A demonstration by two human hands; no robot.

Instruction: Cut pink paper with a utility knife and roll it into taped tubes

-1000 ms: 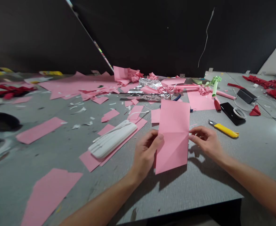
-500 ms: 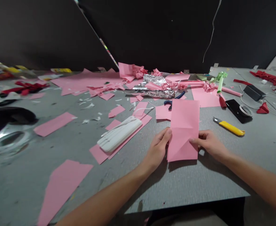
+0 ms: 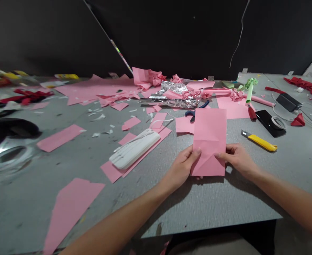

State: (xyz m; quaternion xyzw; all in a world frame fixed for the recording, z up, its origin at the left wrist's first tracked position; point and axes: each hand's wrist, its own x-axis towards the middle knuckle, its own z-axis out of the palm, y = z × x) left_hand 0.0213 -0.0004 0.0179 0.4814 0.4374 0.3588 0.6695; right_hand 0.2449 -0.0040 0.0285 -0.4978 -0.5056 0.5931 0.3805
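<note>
A creased pink paper sheet [image 3: 209, 136] stands nearly upright over the grey table [image 3: 211, 202], its lower edge close to the surface. My left hand [image 3: 184, 166] pinches its lower left edge, thumb on the front. My right hand [image 3: 237, 157] pinches the lower right edge the same way. Both hands are closed on the sheet. Fold lines cross its lower half.
A white case [image 3: 134, 149] lies on pink strips to the left. A yellow utility knife [image 3: 259, 140], a black phone [image 3: 269, 123] with a tape roll, crumpled foil [image 3: 176, 95], blue scissors [image 3: 195, 109] and several pink scraps surround the sheet. The table's front edge is near.
The sheet has come down toward the table and slightly right, and both hands have slid lower on it, closing in on its bottom edges.
</note>
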